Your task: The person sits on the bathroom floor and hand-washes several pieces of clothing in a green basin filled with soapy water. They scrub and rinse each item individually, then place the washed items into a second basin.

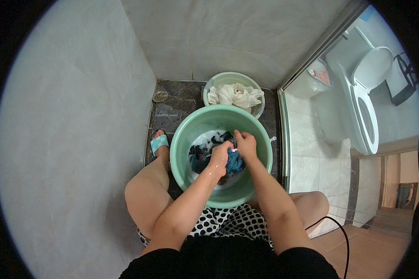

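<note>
Between my knees stands a large green plastic basin (181, 146) with sudsy water (209, 136) and dark wet clothes (199, 164) in it. Both hands are down inside its rim, close together near the middle. My left hand (220, 157) is closed around part of a wet blue cloth (235, 162), and water drips along the wrist. My right hand (245, 143) pinches the same bunch from the other side, beside a small white strip on the fabric. The fingers partly hide the gripped cloth.
Behind the big basin, a smaller pale green basin (209, 83) holds a wrung white cloth (235, 95). A floor drain (160, 96) lies near the left wall. On the right, past a glass partition's rail (285, 139), are a toilet (366, 115) and a waste bin (312, 80). A black cable (347, 240) loops at lower right.
</note>
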